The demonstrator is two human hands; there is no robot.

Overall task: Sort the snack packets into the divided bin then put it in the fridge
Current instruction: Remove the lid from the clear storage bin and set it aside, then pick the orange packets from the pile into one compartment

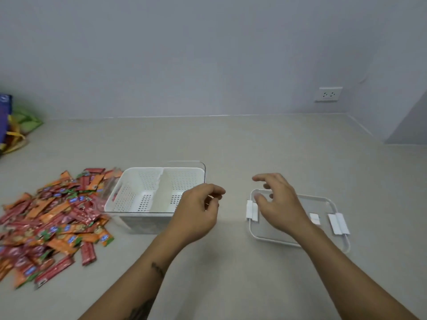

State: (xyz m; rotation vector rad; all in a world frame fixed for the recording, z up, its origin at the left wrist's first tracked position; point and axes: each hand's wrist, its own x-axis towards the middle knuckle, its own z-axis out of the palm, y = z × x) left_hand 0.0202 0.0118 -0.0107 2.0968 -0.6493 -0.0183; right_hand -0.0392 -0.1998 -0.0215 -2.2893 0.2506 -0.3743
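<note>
A clear bin with a white perforated insert stands on the counter, split by a divider into two compartments, both holding nothing. A heap of red and orange snack packets lies to its left. My left hand hovers over the bin's front right corner, fingers loosely curled, holding nothing. My right hand hangs above the bin's clear lid, which lies flat on the counter to the right with white clips. Its fingers are spread and hold nothing.
A blue, green and yellow bag sits at the far left edge of the counter. A wall socket is on the back wall at the right. The beige counter meets a wall at its right end.
</note>
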